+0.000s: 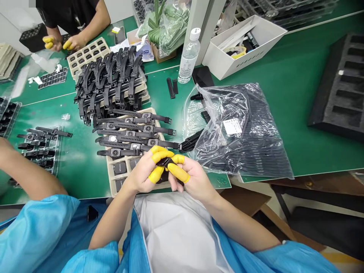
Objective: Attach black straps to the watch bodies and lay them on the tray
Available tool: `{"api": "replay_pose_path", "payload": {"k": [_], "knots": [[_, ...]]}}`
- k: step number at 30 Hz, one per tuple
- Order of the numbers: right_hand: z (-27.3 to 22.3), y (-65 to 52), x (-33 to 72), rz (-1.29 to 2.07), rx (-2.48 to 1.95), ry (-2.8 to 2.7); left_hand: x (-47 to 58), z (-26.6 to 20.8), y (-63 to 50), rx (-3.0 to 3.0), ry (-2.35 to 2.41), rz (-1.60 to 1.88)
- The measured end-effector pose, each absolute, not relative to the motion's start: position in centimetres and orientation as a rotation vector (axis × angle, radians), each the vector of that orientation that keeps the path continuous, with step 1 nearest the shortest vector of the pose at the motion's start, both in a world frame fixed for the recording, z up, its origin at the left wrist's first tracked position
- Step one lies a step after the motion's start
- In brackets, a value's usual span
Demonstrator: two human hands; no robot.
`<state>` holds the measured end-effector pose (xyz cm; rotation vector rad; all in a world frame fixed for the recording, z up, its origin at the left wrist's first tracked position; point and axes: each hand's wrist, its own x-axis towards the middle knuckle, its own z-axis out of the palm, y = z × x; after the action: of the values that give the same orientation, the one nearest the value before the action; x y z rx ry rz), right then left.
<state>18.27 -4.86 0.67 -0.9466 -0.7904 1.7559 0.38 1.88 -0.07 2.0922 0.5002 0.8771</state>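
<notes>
My left hand (145,170) and my right hand (193,176) meet at the table's front edge, yellow finger cots on several fingers. Both are closed on a small black smartwatch (165,162); my fingers hide much of it, including where any strap joins. Just beyond my left hand is a beige compartment tray (111,178) holding strapless watch bodies (120,167). Across its far part lie several watches with black straps (125,152), backs up. Right of my hands, a clear plastic bag (267,151) full of black straps lies with its mouth towards the left, some straps spilling out.
Behind the tray rises a stack of trays heaped with strapped watches (113,81). A water bottle (189,57), a white box of tools (241,60) and black foam (341,91) stand farther off. A co-worker's arm (31,174) reaches in at left; another person's hands (71,42) work opposite.
</notes>
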Motion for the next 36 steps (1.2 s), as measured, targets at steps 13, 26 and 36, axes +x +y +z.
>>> {"api": "replay_pose_path", "payload": {"k": [13, 26, 36], "knots": [[-0.6, -4.2, 20.1, 2.077, -0.876, -0.819, 0.9, 0.8, 2.7, 1.084, 0.92, 1.438], [0.6, -4.2, 18.9, 1.927, -0.911, -0.835, 1.4, -1.5, 1.4, 2.027, 0.799, 0.898], [-0.3, -4.3, 18.2, 1.854, -0.884, -0.568, 1.2, -1.7, 1.4, 2.225, 0.714, 0.929]]}}
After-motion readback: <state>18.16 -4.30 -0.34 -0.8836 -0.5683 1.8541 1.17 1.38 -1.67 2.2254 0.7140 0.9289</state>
